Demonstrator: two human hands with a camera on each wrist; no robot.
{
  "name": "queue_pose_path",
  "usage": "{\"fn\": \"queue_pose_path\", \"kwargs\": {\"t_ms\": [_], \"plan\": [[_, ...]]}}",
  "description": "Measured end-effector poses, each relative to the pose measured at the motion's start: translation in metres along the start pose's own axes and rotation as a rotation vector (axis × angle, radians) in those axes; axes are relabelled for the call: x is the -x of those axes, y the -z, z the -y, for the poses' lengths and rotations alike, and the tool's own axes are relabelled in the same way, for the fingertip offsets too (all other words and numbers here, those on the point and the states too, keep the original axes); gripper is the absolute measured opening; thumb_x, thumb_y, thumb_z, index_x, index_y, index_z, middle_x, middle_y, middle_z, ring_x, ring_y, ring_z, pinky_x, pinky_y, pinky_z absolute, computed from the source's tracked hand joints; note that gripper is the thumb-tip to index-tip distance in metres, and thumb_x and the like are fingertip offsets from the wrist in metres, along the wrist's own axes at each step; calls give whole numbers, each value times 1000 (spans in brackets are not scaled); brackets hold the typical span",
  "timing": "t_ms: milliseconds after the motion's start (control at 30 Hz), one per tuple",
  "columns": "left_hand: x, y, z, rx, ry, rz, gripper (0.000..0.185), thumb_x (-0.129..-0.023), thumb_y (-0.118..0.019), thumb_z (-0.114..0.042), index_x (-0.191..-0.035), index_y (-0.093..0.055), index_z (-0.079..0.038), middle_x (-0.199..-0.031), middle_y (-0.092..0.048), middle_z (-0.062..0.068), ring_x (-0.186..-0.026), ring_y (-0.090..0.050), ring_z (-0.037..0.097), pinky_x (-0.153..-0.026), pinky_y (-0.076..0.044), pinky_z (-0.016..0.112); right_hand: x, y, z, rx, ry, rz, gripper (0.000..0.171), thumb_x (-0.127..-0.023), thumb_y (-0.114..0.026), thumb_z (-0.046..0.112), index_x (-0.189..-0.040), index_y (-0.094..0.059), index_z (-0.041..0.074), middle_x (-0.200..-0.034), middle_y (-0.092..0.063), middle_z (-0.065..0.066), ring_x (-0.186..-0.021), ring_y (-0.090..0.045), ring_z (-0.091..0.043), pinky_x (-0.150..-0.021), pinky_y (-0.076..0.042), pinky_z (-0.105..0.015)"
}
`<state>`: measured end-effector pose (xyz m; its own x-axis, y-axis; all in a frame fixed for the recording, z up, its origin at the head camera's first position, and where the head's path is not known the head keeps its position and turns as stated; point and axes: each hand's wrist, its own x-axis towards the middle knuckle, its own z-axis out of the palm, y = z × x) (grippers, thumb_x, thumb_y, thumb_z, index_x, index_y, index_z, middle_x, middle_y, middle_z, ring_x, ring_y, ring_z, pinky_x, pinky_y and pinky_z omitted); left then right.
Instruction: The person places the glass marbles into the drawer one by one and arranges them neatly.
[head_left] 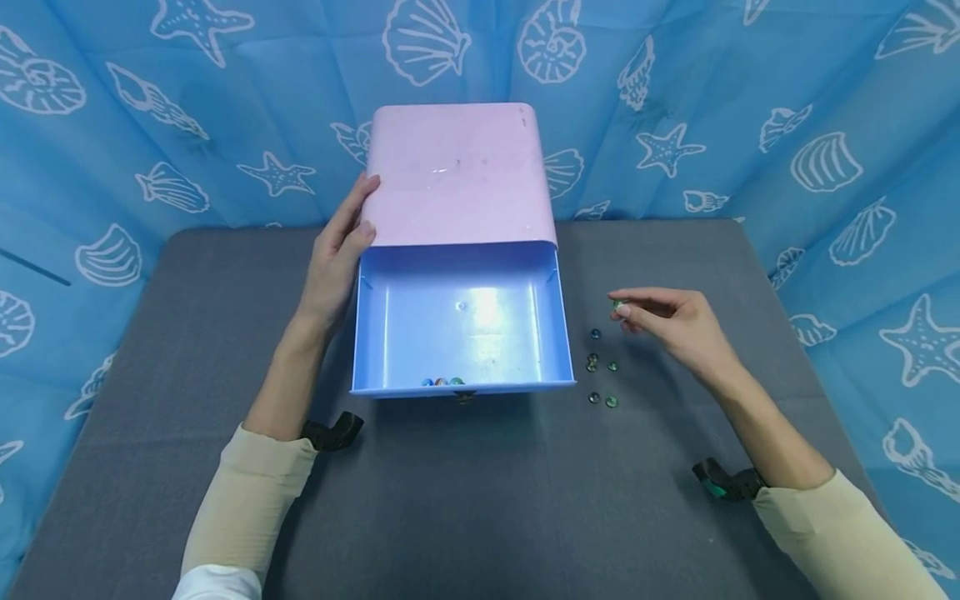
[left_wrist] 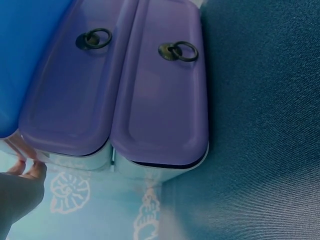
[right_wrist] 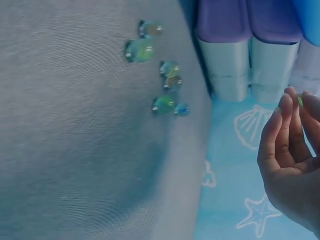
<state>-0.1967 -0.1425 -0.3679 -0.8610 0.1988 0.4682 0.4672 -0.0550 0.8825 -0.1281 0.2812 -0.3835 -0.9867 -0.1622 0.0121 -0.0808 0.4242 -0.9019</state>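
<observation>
A small drawer cabinet with a pink top [head_left: 461, 175] stands at the back of the table. Its blue top drawer [head_left: 461, 325] is pulled out, with three marbles [head_left: 457, 382] along its front wall. My left hand [head_left: 337, 250] rests against the cabinet's left side, fingertips at the top's edge. To the right of the drawer, my right hand [head_left: 675, 321] pinches a green marble [head_left: 619, 305] between thumb and fingertips, above the table. Several loose marbles [head_left: 612, 367] lie between that hand and the drawer; the right wrist view shows these marbles [right_wrist: 163, 104] too.
Two closed purple drawers [left_wrist: 160, 100] with ring pulls sit under the blue one. A grey cloth [head_left: 465, 500] covers the table. Behind it hangs a blue curtain [head_left: 300, 100] with white shells and starfish.
</observation>
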Motion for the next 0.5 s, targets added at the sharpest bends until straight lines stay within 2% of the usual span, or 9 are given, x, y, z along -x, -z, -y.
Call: {"fn": "queue_pose_path", "kwargs": {"t_ms": [267,500], "plan": [[-1,1,0,8,4,8,55,-100,-47,-18,-154,-37,-9,-163,-24,1,-151,-18,19,-121,-14,43,-6,-1,20,37,59,3,28,-97,-65,19,-119,-71,4,-97,-76,-4,-87,-70,-23,-73,-56,-24],[-1,1,-1,6,6,5,56,-99,-47,-19,-153,-38,-9,-163,-24,2,-151,-17,19,-121,-13,43,-10,-4,37,54,103,11,26,-96,-67,18,-118,-72,5,-98,-75,-3,-87,-70,-23,-75,-56,-25]]}}
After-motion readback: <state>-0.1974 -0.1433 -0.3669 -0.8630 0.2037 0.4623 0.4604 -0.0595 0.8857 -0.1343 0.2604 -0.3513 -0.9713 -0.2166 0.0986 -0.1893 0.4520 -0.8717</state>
